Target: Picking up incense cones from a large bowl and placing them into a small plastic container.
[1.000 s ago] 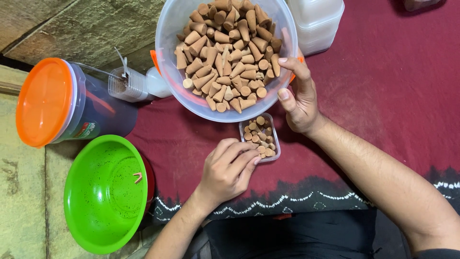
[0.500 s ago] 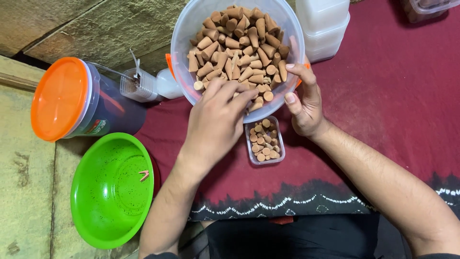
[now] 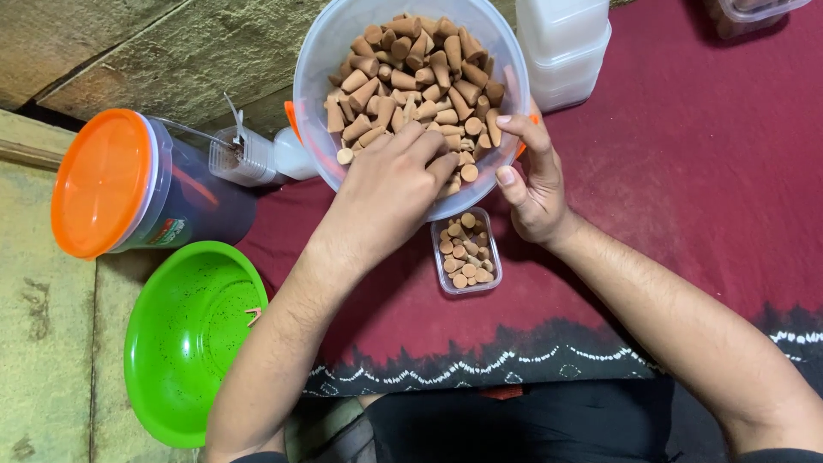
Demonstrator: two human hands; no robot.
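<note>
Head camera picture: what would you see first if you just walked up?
First, the big clear plastic bowl at top centre, heaped with brown clay-coloured cones; the left hand digs in and the right hand grips its rim. Next, the bright green plastic bowl at lower left.

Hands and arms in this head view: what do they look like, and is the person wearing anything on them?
Both hands are bare: no gloves, rings, watch or bracelets show on the left hand or the right hand. The forearms are bare too, with some hair, and no sleeve reaches as far as the picture shows. The nails that show are short and unpainted. Dark clothing shows at the bottom edge.
</note>
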